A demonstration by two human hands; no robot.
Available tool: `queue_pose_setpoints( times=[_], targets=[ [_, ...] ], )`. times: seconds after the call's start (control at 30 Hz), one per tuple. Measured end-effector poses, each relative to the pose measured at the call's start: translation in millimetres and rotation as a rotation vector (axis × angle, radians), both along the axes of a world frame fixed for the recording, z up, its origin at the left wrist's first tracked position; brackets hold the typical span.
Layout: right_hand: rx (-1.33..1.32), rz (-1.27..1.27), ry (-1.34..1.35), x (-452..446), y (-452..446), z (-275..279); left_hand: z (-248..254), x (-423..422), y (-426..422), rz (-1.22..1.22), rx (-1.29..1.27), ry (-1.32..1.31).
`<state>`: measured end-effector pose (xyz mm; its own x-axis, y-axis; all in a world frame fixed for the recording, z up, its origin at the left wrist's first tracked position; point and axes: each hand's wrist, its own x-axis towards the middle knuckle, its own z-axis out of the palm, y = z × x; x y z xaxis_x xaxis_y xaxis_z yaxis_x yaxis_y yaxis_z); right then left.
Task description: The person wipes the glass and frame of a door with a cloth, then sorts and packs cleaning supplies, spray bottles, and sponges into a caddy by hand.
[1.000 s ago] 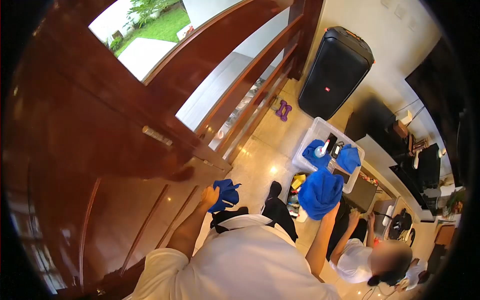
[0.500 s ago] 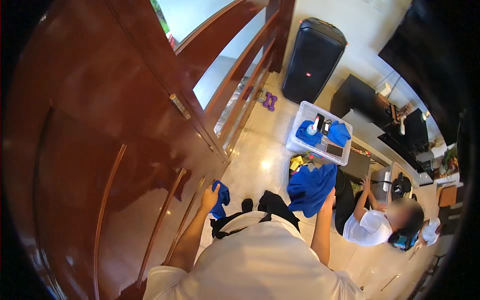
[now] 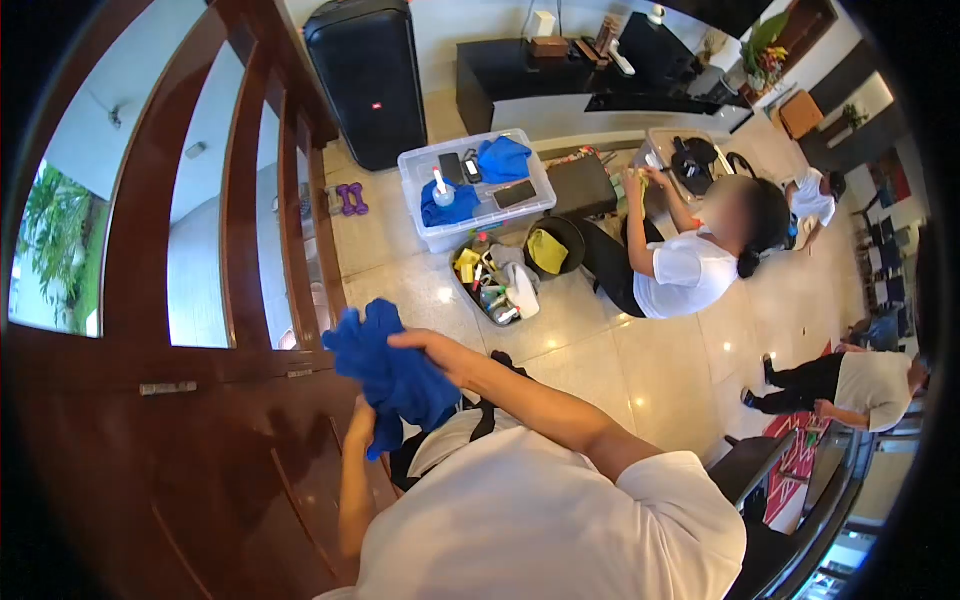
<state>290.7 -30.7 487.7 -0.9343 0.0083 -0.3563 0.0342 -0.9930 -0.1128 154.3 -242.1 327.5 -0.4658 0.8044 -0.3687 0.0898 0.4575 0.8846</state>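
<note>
A large blue cloth hangs bunched in front of my body, beside the brown wooden door. My right hand is closed on its upper right side, thumb on top. Below it on the left, my left hand grips a smaller blue cloth. The two cloths touch and overlap, so I cannot make out where one ends. Part of my left hand's fingers is hidden behind the fabric.
The slatted door stands close on my left. Ahead are a clear plastic bin with a spray bottle and cloths on its lid, a caddy of cleaning supplies, a dark bucket and a black speaker. A seated person is at right.
My view has turned right. My right hand has brought the large blue cloth across to my left hand. The caddy and bucket now show. The seated person's hands now hold something yellowish.
</note>
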Motion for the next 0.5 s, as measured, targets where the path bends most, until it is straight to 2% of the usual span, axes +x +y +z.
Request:
queue_pose_setpoints(
  times=[0.07, 0.1, 0.17, 0.27, 0.3, 0.33, 0.4, 0.43, 0.47, 0.5],
  targets=[
    [0.753, -0.039, -0.075, 15, 6, 7, 38, 12, 44, 0.323, 0.122, -0.722],
    [0.820, -0.012, -0.082, 29, 17, 9, 52, 14, 60, 0.313, 0.110, -0.720],
    [0.848, -0.064, -0.091, 64, 45, 4, 76, 20, 91, 0.395, 0.205, -1.030],
    [0.808, -0.167, -0.245, 101, 92, -25, 94, 28, 132, 0.273, 0.258, -1.118],
    [0.625, -0.203, -0.260, 108, 106, -31, 87, 33, 145, 0.346, 0.190, -1.035],
    [0.617, -0.206, -0.256, 116, 114, -34, 78, 34, 156, 0.347, 0.183, -1.029],
    [0.355, -0.161, -0.231, 131, 128, -23, 73, 38, 178, 0.377, 0.164, -0.914],
    [0.525, -0.086, -0.292, 141, 137, -13, 80, 39, 187, 0.375, 0.242, -1.025],
    [0.513, -0.068, -0.285, 150, 148, -8, 101, 42, 201, 0.398, 0.238, -1.017],
    [0.510, -0.150, -0.205, 158, 160, -4, 121, 44, 216, 0.320, 0.358, -0.961]
  ],
)
